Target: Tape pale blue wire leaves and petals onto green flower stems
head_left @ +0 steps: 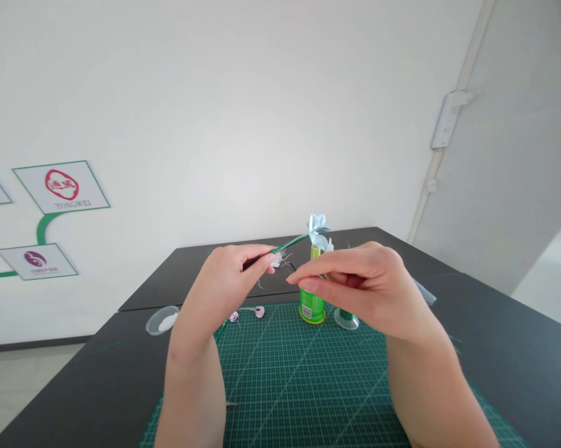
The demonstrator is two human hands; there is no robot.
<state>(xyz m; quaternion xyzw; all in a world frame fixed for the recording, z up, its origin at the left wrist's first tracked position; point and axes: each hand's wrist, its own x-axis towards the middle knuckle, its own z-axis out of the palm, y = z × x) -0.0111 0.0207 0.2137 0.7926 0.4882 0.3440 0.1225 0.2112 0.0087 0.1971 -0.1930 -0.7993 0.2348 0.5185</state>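
Note:
My left hand (236, 270) pinches the green stem of an artificial flower (317, 230), whose pale blue petals tilt up to the right. Closed in a pinch, my right hand (359, 280) is to the right of the stem, below the bloom. A short dark tip shows at its fingertips, too small to name. Behind that hand stands a green bottle (312, 305) with a yellow-green upper part, partly hidden. Beside it is a spool of green thread or wire (346, 317), also partly covered.
A green cutting mat (299, 379) lies on the black table (107, 367). At left sits a small clear dish (162, 320) with something white in it. Small pale lilac coils (259, 312) lie on the mat's far edge. A white wall (261, 124) rises behind.

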